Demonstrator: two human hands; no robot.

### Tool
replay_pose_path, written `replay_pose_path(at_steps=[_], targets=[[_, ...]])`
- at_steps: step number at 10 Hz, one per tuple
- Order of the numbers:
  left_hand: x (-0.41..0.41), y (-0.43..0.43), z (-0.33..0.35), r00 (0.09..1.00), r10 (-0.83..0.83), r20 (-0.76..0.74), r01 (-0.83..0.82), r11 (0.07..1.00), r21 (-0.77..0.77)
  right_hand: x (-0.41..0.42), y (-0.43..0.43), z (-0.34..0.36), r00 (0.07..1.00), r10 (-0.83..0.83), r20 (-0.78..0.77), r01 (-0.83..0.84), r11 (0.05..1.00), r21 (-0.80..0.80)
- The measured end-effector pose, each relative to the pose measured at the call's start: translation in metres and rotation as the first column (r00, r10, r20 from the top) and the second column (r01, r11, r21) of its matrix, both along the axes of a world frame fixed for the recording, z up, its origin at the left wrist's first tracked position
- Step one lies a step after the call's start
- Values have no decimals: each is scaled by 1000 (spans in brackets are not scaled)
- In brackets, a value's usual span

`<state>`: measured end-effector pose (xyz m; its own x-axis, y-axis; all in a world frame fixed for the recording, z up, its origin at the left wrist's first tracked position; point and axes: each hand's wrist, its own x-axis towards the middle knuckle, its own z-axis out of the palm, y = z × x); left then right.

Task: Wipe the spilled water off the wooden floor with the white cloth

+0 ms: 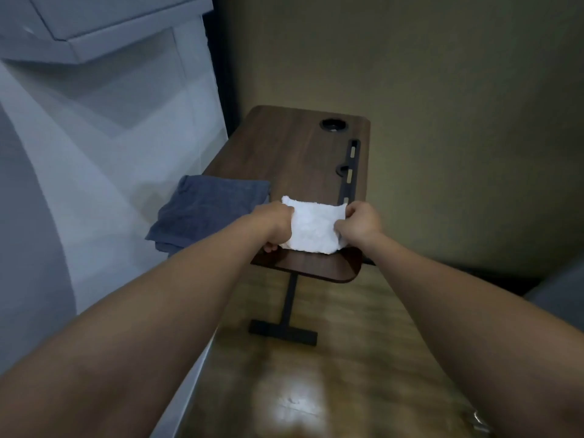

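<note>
The wooden floor (pixel 347 358) fills the lower part of the view and carries a bright glossy patch (pixel 294 406) close to the camera. A white surface (pixel 94 184) occupies the left side.

A dark wood table (pixel 294 147) stands on the floor on a black leg (pixel 290 298) with a flat foot bar (pixel 282 332). Its top has a round hole (pixel 332 124) near the far edge and a long slot (pixel 350 172) along the right edge.

A blue-grey towel (pixel 208 210) lies folded over the left edge of the table top, near the near-left corner.

The white cloth (pixel 313 227) is at the near end of the table top, just right of the towel. It cannot be told whether it rests on the top or is lifted.

The left hand (pixel 275 222) grips the cloth's left edge with curled fingers. The right hand (pixel 360 221) pinches its right edge.
</note>
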<state>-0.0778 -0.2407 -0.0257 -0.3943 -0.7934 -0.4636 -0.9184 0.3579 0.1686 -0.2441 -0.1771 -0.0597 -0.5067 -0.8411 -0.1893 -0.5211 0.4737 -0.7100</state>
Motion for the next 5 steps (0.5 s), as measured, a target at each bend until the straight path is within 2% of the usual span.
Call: replay_pose_path(at_steps=[1, 2, 3, 4, 5], targets=[[-4, -5, 1, 980, -33, 196, 44, 997, -55, -1, 1, -6, 991, 21, -134, -17, 999, 31], [-9, -6, 0, 955, -83, 286, 141, 972, -188, -1, 6, -5, 957, 28, -288, -16, 999, 46], [-17, 5, 9, 930, -74, 360, 161, 963, -218, 2, 12, 0, 893, 132, -431, -104, 991, 88], [-21, 13, 20, 962, -50, 268, 134, 944, -302, -6, 25, 11, 959, 166, -228, -159, 986, 48], [-21, 29, 27, 992, -18, -124, -22, 947, -320, -29, 51, 39, 977, 156, -147, -163, 986, -39]])
